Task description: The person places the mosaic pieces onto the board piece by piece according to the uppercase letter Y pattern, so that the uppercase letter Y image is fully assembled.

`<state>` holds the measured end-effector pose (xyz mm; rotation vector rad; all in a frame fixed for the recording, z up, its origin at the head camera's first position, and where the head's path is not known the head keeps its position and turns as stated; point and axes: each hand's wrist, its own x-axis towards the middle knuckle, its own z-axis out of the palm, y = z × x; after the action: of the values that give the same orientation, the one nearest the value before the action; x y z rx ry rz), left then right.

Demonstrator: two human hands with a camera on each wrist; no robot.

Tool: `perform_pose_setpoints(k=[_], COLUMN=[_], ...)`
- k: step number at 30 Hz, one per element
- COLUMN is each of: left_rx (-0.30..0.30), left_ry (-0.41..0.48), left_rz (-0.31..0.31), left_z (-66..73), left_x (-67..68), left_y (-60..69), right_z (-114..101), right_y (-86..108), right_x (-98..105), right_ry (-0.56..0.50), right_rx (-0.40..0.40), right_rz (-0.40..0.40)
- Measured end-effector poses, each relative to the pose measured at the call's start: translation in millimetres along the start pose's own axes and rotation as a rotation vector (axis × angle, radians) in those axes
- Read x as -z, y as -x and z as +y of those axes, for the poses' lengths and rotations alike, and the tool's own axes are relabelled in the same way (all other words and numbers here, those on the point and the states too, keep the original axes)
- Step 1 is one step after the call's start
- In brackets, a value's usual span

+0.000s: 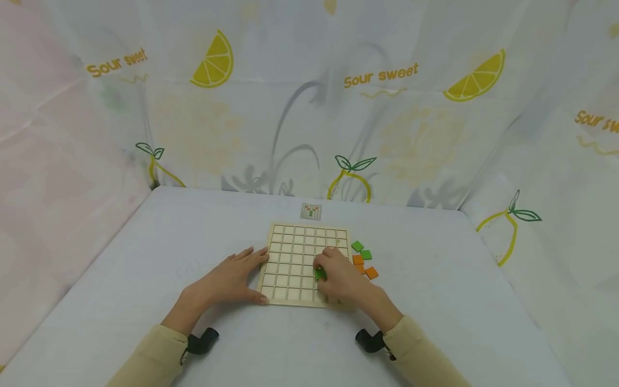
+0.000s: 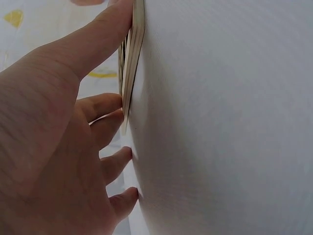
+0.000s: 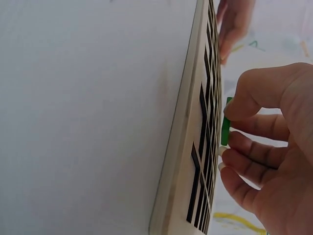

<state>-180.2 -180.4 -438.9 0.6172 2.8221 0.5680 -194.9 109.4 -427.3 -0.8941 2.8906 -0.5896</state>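
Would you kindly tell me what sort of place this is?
Probably a curtained-off tabletop booth: lemon-printed fabric walls rise behind and beside a white table, which bears a gridded wooden board.

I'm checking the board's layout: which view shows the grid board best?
Head: it shows the grid board from above, nearly whole, the right hand covering part. Left wrist catches mainly an edge; right wrist, one side and part of the grid, steeply slanted.

White tabletop [image 1: 116, 301]; pale backdrop [image 1: 285, 32] behind, lemon prints [image 1: 214, 62], "Sour sweet" lettering [image 1: 381, 75].
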Motion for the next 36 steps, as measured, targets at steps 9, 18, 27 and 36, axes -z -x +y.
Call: perform_pose_setpoints(k=[9, 18, 27, 36], left_rx=[0.004, 0.017, 0.027, 0.030], left_ry=[-0.005, 0.003, 0.043, 0.031], left_rz=[0.005, -0.002, -0.012, -0.003], left_z=[-0.1, -1.1, 3.8, 3.6], left_x=[-1.4, -2.3, 3.7, 1.6], left_y=[-0.1, -1.3, 2.0, 1.0], right_z=[-11, -17, -19, -19], right_y=[-1.8, -5.1, -6.1, -3.8], right_x=[-5, -11, -12, -11], right_ry=[-0.021, 0.037, 0.067, 0.075], right_rx=[0.026, 0.051, 0.064, 0.093], right_rz=[-0.035, -0.051, -0.043, -0.029])
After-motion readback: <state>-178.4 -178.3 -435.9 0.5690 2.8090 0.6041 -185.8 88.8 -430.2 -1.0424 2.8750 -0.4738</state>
